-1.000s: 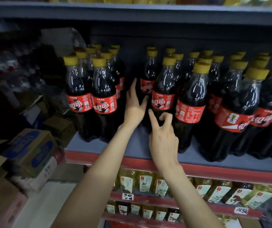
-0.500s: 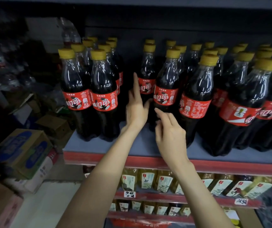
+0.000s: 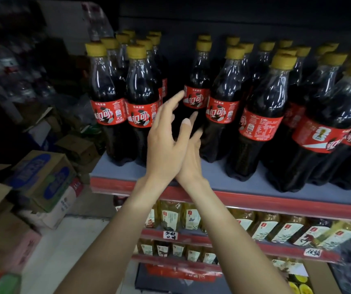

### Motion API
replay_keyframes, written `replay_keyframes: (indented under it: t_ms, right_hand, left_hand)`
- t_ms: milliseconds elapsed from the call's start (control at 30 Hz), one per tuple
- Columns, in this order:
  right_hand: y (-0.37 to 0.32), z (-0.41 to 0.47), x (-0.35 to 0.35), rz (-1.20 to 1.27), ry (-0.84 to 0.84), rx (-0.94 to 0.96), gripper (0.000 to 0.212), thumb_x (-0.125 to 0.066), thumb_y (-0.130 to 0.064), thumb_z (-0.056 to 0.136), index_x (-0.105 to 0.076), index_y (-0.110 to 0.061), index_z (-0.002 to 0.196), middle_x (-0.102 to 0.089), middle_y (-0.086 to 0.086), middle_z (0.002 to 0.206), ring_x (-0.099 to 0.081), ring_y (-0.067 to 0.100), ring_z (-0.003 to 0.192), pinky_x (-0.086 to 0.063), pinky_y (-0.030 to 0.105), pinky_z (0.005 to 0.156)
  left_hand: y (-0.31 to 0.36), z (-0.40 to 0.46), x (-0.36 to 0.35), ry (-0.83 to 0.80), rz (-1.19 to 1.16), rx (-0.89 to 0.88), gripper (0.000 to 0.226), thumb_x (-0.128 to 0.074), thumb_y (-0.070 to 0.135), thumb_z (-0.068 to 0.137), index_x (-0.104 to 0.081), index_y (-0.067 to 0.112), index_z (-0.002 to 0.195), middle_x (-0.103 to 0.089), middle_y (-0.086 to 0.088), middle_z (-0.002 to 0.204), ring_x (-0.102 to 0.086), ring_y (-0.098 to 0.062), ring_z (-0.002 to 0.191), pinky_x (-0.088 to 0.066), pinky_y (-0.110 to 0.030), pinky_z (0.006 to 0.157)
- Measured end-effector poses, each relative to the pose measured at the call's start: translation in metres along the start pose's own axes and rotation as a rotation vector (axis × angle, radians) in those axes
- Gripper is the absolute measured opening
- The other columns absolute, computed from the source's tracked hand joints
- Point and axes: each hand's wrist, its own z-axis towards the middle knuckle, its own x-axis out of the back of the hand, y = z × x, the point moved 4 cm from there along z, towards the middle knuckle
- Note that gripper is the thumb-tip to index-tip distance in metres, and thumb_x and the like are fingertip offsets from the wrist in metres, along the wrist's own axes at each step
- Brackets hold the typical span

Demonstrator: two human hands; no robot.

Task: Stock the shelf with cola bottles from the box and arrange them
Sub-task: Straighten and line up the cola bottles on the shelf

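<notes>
Several cola bottles with yellow caps and red labels stand in rows on the grey shelf [image 3: 212, 174] with a red front edge. A gap separates the left pair [image 3: 125, 96] from the rows on the right. At the back of that gap stands one bottle [image 3: 198, 90]. My left hand [image 3: 166, 134] reaches into the gap with straight fingers, and its index fingertip is at that bottle's label. My right hand [image 3: 191, 158] lies partly behind the left, wrists crossing, fingers extended toward the lower part of the same bottle. Neither hand holds anything.
Cardboard boxes [image 3: 41, 177] are stacked on the floor at the left. Below the cola shelf, two red-edged shelves carry yellow-green bottles [image 3: 261, 228] with handwritten price tags [image 3: 170, 235]. A dark wall closes the shelf at the back.
Both hands have come together in the gap; the right hand slid left, behind the left hand. The view has moved closer to the shelf.
</notes>
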Motion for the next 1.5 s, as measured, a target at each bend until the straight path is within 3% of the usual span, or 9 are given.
replay_keyframes:
  t_ms: [167, 400, 567, 767, 900, 1033, 1133, 1300, 1500]
  right_hand:
    - [0.005, 0.018, -0.004, -0.268, 0.126, -0.05, 0.081, -0.038, -0.009, 0.1, 0.03, -0.022, 0.142, -0.036, 0.027, 0.137, -0.054, 0.04, 0.108, -0.048, 0.042, 0.078]
    - [0.008, 0.032, 0.002, -0.242, 0.188, -0.077, 0.086, -0.034, 0.008, 0.092, 0.023, -0.031, 0.145, -0.046, 0.025, 0.125, -0.062, 0.039, 0.093, -0.049, 0.045, 0.075]
    - [0.012, 0.043, -0.002, -0.19, 0.212, -0.053, 0.096, -0.045, 0.006, 0.092, 0.025, -0.041, 0.138, -0.043, 0.026, 0.127, -0.064, 0.041, 0.082, -0.052, 0.046, 0.069]
    - [0.024, 0.066, -0.011, -0.001, 0.299, -0.032, 0.113, -0.049, 0.007, 0.088, 0.034, -0.056, 0.132, -0.045, 0.032, 0.12, -0.062, 0.044, 0.076, -0.055, 0.053, 0.072]
    - [0.021, 0.075, -0.011, -0.039, 0.195, -0.014, 0.11, -0.055, 0.001, 0.09, 0.03, -0.056, 0.132, -0.039, 0.03, 0.131, -0.064, 0.04, 0.075, -0.056, 0.05, 0.071]
    - [0.01, 0.083, -0.013, -0.006, 0.102, -0.016, 0.099, -0.06, -0.01, 0.091, 0.016, -0.038, 0.148, -0.032, 0.028, 0.144, -0.064, 0.039, 0.094, -0.054, 0.049, 0.082]
    - [0.001, 0.088, -0.017, -0.008, 0.083, -0.003, 0.096, -0.06, -0.009, 0.092, 0.011, -0.041, 0.149, -0.036, 0.025, 0.142, -0.065, 0.037, 0.089, -0.055, 0.043, 0.072]
    - [0.008, 0.089, -0.014, -0.182, 0.058, 0.021, 0.095, -0.056, -0.009, 0.093, 0.015, -0.039, 0.149, -0.042, 0.022, 0.136, -0.056, 0.041, 0.111, -0.048, 0.045, 0.077]
    - [0.007, 0.094, -0.017, -0.131, 0.093, 0.008, 0.087, -0.032, 0.011, 0.093, 0.007, -0.042, 0.149, -0.037, 0.024, 0.138, -0.062, 0.038, 0.087, -0.049, 0.042, 0.072]
  left_hand:
    - [0.016, -0.011, 0.047, 0.308, 0.246, -0.394, 0.03, -0.052, -0.004, 0.089, -0.057, 0.006, 0.116, -0.059, -0.005, 0.111, -0.059, -0.023, 0.101, -0.052, -0.049, 0.079]
    - [-0.008, -0.016, 0.074, 0.398, 0.336, -0.251, 0.03, -0.054, -0.01, 0.083, -0.059, -0.002, 0.112, -0.055, -0.001, 0.111, -0.055, -0.025, 0.1, -0.048, -0.036, 0.081]
    - [-0.021, -0.017, 0.08, 0.414, 0.403, -0.206, 0.032, -0.057, -0.007, 0.082, -0.058, -0.002, 0.114, -0.051, 0.0, 0.115, -0.048, -0.019, 0.108, -0.045, -0.052, 0.087]
    - [-0.035, -0.016, 0.084, 0.414, 0.344, -0.142, 0.033, -0.055, -0.003, 0.083, -0.056, 0.0, 0.116, -0.052, -0.003, 0.116, -0.048, -0.022, 0.108, -0.044, -0.052, 0.089]
    - [-0.041, -0.012, 0.084, 0.411, 0.392, -0.103, 0.038, -0.058, 0.0, 0.083, -0.055, 0.0, 0.121, -0.056, -0.015, 0.119, -0.045, -0.021, 0.113, -0.04, -0.045, 0.099]
    - [-0.042, -0.011, 0.083, 0.393, 0.456, -0.099, 0.052, -0.068, 0.01, 0.081, -0.05, 0.004, 0.13, -0.046, -0.019, 0.131, -0.035, -0.015, 0.121, -0.027, -0.017, 0.106]
    - [-0.048, -0.012, 0.086, 0.361, 0.437, -0.037, 0.061, -0.071, 0.018, 0.082, -0.044, 0.007, 0.136, -0.038, -0.02, 0.138, -0.03, -0.013, 0.126, -0.023, -0.013, 0.107]
    - [-0.055, -0.012, 0.091, 0.304, 0.388, -0.021, 0.063, -0.069, 0.015, 0.083, -0.04, 0.012, 0.139, -0.031, -0.008, 0.14, -0.036, -0.027, 0.131, -0.038, -0.041, 0.107]
    - [-0.058, -0.014, 0.093, 0.284, 0.378, -0.046, 0.066, -0.067, 0.013, 0.083, -0.035, 0.018, 0.14, -0.027, -0.001, 0.14, -0.035, -0.028, 0.133, -0.04, -0.05, 0.103]
